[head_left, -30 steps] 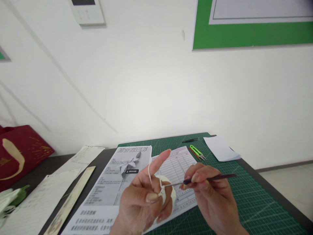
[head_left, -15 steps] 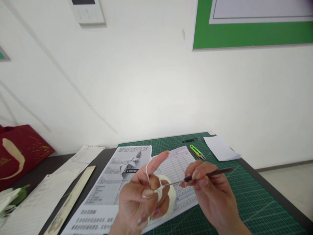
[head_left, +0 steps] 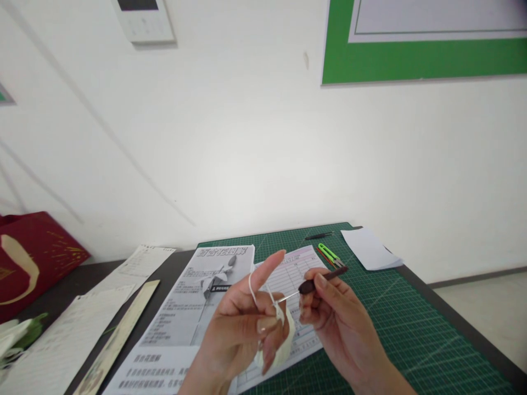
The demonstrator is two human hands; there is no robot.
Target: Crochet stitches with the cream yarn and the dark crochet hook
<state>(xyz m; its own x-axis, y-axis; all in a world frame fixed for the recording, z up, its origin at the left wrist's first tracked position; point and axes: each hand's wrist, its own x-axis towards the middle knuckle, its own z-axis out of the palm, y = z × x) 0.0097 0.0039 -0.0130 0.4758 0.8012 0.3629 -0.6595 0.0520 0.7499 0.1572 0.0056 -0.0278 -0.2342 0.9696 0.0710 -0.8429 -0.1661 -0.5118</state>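
Note:
My left hand (head_left: 242,326) is raised over the table, index finger stretched up with white yarn (head_left: 251,286) looped round it. Its thumb and other fingers pinch a small cream crochet piece (head_left: 285,337). My right hand (head_left: 333,315) is closed on a dark-handled crochet hook (head_left: 317,281). The hook's thin metal tip points left into the yarn beside my left thumb. Both hands hover above printed sheets (head_left: 197,307) and a green cutting mat (head_left: 411,329).
Green thread snips (head_left: 330,254), a thin dark tool (head_left: 319,236) and a white paper scrap (head_left: 370,249) lie at the mat's far end. A ruler (head_left: 119,337) and more papers lie to the left, beside a red bag (head_left: 33,260). A white wall stands behind.
My right hand has turned the hook, so its handle now points up and away instead of right. My left fingers have curled the crochet piece downward. The yarn stays on my index finger.

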